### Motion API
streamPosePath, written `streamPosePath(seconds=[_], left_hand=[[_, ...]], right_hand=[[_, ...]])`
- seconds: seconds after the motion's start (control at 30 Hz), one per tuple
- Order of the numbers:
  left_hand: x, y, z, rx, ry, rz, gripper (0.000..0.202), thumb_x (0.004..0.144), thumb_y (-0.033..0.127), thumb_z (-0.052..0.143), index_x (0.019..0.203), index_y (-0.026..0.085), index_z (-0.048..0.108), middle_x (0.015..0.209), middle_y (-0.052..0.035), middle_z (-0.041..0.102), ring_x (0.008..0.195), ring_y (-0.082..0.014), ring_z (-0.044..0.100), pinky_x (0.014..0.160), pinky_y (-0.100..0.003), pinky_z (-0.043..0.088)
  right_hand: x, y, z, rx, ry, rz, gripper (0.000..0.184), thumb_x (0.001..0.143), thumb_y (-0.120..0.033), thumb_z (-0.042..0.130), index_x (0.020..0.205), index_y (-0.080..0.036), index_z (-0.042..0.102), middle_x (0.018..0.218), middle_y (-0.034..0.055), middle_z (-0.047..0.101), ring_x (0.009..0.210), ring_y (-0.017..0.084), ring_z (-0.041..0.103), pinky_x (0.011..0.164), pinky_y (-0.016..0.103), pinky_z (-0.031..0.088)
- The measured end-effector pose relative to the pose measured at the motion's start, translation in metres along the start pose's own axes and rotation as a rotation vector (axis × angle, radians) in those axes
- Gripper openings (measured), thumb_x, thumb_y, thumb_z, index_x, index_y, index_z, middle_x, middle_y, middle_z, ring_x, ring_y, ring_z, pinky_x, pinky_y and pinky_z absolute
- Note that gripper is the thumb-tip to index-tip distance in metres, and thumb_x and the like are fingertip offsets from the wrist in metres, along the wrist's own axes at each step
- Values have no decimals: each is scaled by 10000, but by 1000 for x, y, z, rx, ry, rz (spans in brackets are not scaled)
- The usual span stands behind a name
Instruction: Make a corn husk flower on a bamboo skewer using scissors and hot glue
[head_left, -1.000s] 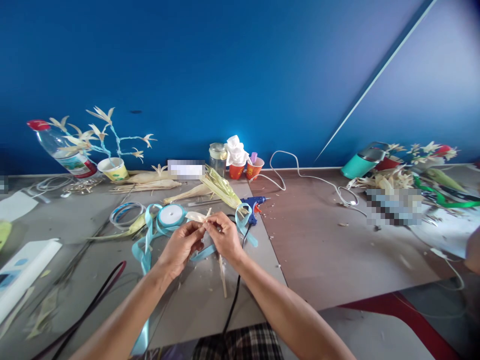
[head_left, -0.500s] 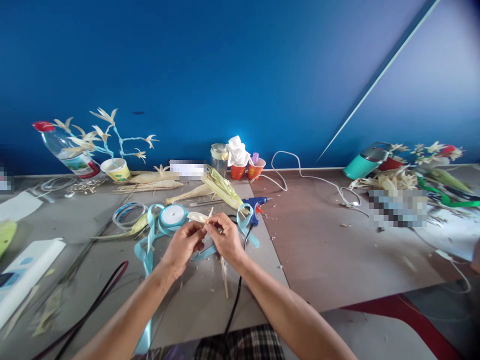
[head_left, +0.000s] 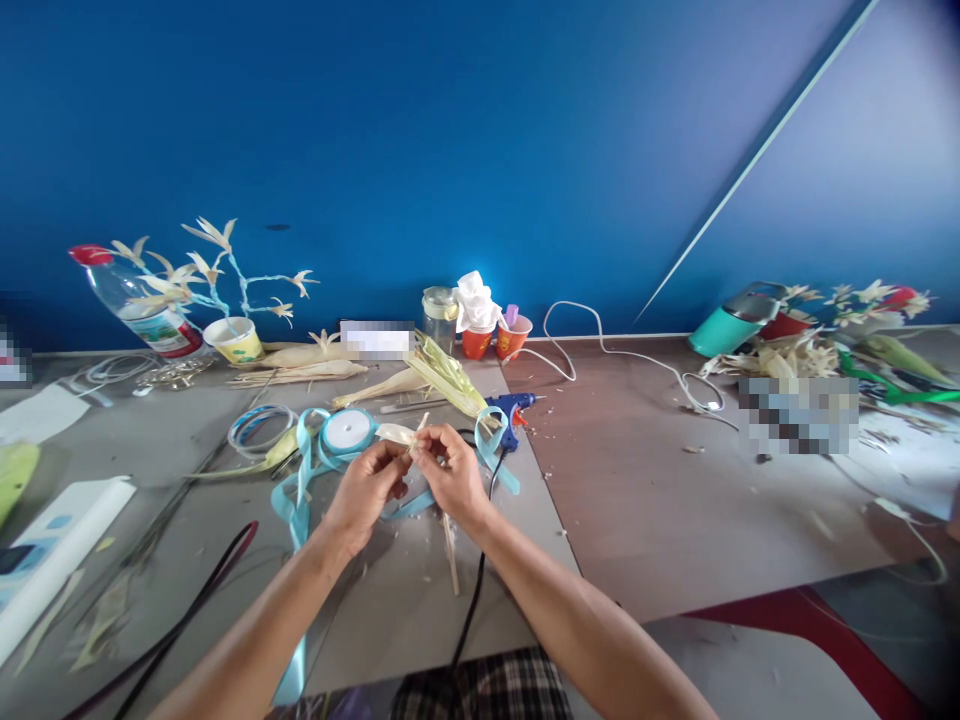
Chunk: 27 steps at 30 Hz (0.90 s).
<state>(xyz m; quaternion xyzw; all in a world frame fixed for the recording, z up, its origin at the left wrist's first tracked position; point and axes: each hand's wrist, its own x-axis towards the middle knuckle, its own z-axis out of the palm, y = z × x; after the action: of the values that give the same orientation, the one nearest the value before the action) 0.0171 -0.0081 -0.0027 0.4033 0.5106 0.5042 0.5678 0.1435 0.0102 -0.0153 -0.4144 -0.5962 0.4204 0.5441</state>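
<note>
My left hand (head_left: 365, 490) and my right hand (head_left: 451, 475) meet over the grey board (head_left: 225, 520), both pinching a pale corn-husk piece (head_left: 397, 434) whose tips stick up between the fingers. A thin husk strip (head_left: 450, 550) hangs down below my right hand. Light blue ribbon (head_left: 296, 500) loops under and left of the hands, running from a ribbon spool (head_left: 346, 430) just behind my left hand. A blue glue gun (head_left: 509, 411) lies just behind my right hand, its black cord (head_left: 469, 620) running toward me.
Corn husks (head_left: 446, 375), a jar (head_left: 436, 315), orange cups (head_left: 491, 338) and a husk-flower branch in a yellow cup (head_left: 234, 338) stand along the blue wall. A plastic bottle (head_left: 135, 300) leans at left. A teal container (head_left: 727, 325), husks and a white cable (head_left: 622, 355) lie at right.
The view has shifted slightly. My hands stay together on the husk piece, fingers working it a little; nothing was picked up or let go.
</note>
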Motion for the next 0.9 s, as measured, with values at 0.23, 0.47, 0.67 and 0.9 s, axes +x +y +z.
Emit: streamPosePath(seconds=[0.23,0.47,0.67,0.9], left_hand=[[2,2,-2,-28,39,-22,238,642,329,747,656,157,582,612,43,498,508,-60,418,481,-192,373],[2,-1,-3,-36,11,-18,232,643,320,755,661,156,592,622,44,500,499,-55,419,478,-191,366],[1,1,0,-3,28,-10,242,631,338,752,638,154,596,606,36,517,485,-61,416,470,-199,368],[0,0,1,13,9,-6,251,635,350,749,636,154,592,580,45,493,474,-55,392,456,-193,347]], right_hand=[[-1,-1,-1,-15,17,14,97,769,-265,550,789,-175,581,745,14,566,665,131,520,617,244,424],[0,2,-1,5,22,34,104,779,-276,553,798,-181,592,732,9,568,658,126,516,611,238,425],[1,2,-1,-2,8,33,138,770,-284,558,837,-178,615,715,4,555,620,115,491,578,229,423],[2,0,-1,-35,3,46,113,761,-284,553,761,-182,602,701,0,562,617,117,501,585,232,424]])
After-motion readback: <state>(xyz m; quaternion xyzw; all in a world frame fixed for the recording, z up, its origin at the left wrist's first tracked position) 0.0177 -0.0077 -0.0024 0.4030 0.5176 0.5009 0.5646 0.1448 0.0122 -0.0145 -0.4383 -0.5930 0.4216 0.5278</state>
